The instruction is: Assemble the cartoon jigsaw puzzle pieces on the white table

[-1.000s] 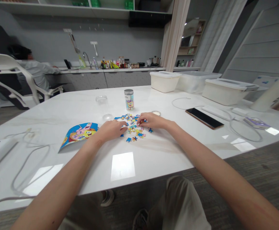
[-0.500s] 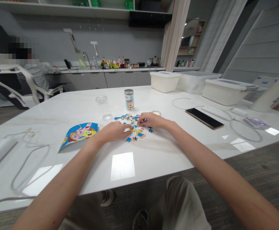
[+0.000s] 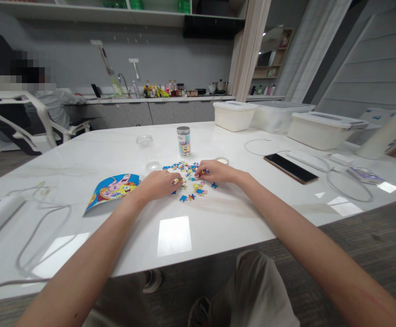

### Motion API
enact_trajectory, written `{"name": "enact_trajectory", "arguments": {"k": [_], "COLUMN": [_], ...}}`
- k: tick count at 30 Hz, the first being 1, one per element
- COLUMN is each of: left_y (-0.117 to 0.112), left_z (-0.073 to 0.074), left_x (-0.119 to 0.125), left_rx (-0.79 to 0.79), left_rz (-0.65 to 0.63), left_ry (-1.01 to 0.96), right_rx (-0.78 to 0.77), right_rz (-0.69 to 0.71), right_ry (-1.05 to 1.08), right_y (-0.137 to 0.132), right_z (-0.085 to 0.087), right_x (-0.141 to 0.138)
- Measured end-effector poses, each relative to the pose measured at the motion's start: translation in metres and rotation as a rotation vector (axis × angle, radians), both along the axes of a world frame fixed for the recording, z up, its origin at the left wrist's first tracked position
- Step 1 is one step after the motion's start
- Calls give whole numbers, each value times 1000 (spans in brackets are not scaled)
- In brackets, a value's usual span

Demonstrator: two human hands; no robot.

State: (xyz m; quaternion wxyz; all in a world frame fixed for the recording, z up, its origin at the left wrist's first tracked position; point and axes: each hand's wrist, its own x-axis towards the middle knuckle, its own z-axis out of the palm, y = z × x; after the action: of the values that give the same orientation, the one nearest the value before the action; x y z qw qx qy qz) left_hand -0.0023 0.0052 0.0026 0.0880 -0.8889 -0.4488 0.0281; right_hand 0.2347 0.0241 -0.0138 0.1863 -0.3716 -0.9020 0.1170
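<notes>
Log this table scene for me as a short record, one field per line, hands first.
Left hand: fingertips at the pieces; grip unclear
Right hand: fingertips among the pieces; grip unclear
Puzzle pieces: loose, blue and yellow among their colours
Picture sheet: curved, cartoon print, left of the left hand
Canister: upright, grey lid, beyond the pieces
Phone: dark screen up, right of the right hand

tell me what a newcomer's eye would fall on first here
Probably the colorful puzzle pieces, scattered on the glossy white table around the fingertips of the left hand and right hand. Next might come the curved cartoon sheet, left of the left hand, and the upright cartoon-printed can with a silver lid, just beyond the pieces.
</notes>
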Motion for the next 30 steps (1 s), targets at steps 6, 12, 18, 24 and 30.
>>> {"name": "enact_trajectory", "arguments": {"k": [6,12,18,24,30], "left_y": [0,-2,-1,0,-1], "left_z": [0,-1,-2,-1,0], "left_x": [-1,-1,-1,-1,-1], "left_rx": [-25,-47,-30,-30,-68], "left_rz": [-44,-117,-86,-71,-105], "left_ry": [17,9,12,23,-2], "right_rx": [99,148,135,114,88], "right_rz": [-86,-144,-110,-92,62], "right_ry": [27,5,-47,-49,7], "right_y": [0,0,2,1,-6], "right_z": [-2,-9,-7,-3,-2], "right_x": [-6,-16,-12,-9,-11]}}
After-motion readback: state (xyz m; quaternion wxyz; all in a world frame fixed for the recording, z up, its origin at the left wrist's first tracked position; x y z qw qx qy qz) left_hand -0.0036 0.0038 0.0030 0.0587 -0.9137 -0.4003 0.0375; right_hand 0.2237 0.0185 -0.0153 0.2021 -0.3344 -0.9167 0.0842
